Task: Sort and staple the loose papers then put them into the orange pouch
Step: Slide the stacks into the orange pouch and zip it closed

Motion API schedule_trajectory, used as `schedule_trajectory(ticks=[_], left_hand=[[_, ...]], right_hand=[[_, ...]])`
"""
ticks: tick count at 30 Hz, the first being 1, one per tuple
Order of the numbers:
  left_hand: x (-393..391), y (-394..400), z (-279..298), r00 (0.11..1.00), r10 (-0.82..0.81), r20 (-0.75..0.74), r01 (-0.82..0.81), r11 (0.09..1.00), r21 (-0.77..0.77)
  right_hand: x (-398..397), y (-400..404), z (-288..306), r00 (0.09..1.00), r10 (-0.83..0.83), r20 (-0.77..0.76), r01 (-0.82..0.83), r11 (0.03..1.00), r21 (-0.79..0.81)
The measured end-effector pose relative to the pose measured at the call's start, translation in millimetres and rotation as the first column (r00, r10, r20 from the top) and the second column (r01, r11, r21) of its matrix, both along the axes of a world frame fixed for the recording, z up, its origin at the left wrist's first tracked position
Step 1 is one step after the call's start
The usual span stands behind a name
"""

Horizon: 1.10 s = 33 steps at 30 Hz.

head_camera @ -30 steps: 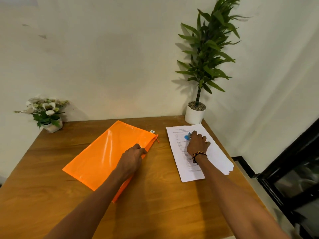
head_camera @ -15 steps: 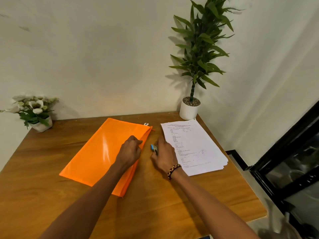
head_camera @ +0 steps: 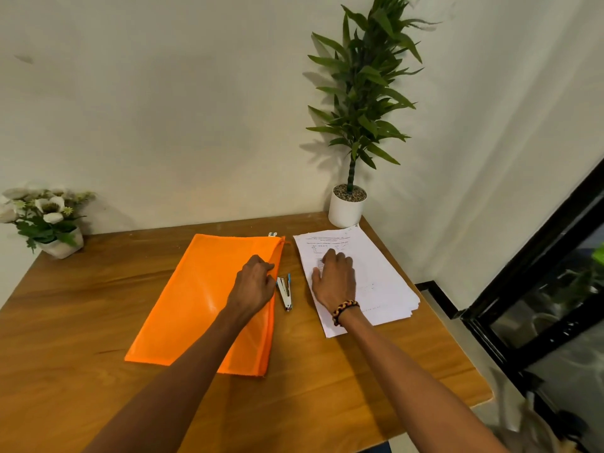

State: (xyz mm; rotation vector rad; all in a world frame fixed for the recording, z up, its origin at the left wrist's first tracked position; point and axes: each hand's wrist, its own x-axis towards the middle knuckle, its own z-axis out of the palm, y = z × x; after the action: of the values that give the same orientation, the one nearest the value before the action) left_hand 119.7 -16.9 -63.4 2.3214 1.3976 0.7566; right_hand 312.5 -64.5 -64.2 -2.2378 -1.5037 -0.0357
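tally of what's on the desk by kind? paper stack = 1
Orange pouch: 1
Paper stack: 1
Stapler: 1
Potted plants: 2, tall green one, white flowers
Total: 5

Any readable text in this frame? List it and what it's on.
Nothing can be quoted.
Top sheet of the paper stack: printed lines at the head and down the left side, too small and blurred to read; the right hand covers part of them.
Orange pouch: no print visible.
Stapler: no legible marking.
White plant pot and flower pot: no labels visible.
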Motion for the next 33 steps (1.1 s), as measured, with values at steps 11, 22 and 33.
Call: schedule_trajectory(ticks=[11, 22, 33], left_hand=[[17.2, -0.8, -5.2, 0.999, 0.041, -0.028, -0.041, 0.999, -0.026], [15.4, -1.0, -5.3, 0.995, 0.075, -0.067, -0.077, 0.996, -0.039], [-6.7, 2.9, 0.6, 0.984, 0.174, 0.048, -0.172, 0.984, -0.047]], right_hand=[[79.0, -6.6, 8.8, 0.947, -0.313, -0.076, 0.258, 0.876, -0.407], [93.4, 6.3, 15.4, 0.867, -0.353, -0.351, 0.252, 0.919, -0.303], [79.7, -24.4, 61.6, 0.8, 0.031, -0.6, -0.008, 0.999, 0.042]])
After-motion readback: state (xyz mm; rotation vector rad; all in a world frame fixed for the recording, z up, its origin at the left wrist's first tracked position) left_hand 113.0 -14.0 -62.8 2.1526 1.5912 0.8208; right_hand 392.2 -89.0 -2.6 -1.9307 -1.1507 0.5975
